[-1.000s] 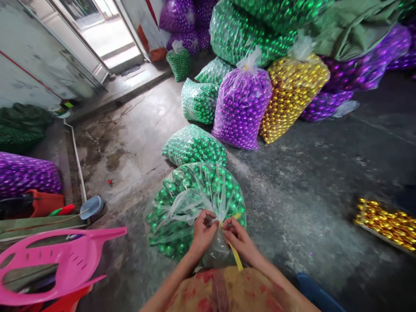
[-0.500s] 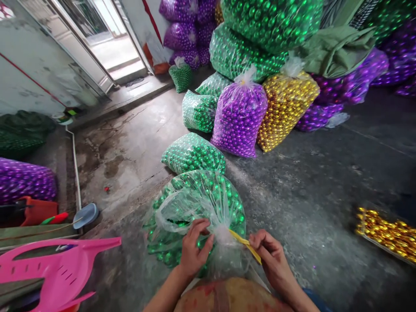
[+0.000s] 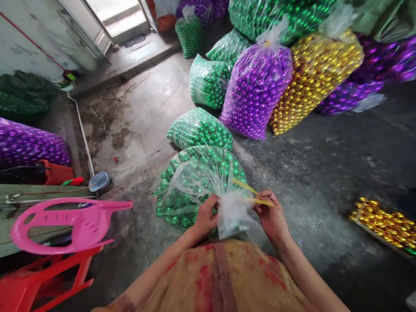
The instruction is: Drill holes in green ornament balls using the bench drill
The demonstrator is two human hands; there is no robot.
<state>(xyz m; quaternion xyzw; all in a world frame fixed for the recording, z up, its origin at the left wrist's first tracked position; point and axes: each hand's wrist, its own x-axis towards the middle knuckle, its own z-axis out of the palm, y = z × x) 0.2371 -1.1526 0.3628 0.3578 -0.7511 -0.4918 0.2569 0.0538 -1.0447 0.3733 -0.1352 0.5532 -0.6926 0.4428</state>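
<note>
A clear plastic bag full of shiny green balls stands on the floor in front of my body, its top gathered into a bunched neck. At the left side of that neck, my left hand has its fingers closed on the plastic. My right hand, just right of the neck, pinches a yellow tie. Two strands of the tie run from the neck to my right fingers. How the tie passes behind the neck is hidden.
Beyond stand bags of green balls, purple balls and gold balls. A pink plastic chair and a red chair are at left. A box of gold balls lies at right.
The view has tilted down. My left hand's fingers, apart before, have closed on the bag's neck. My right hand has come nearer the neck and now holds two strands of the tie.
</note>
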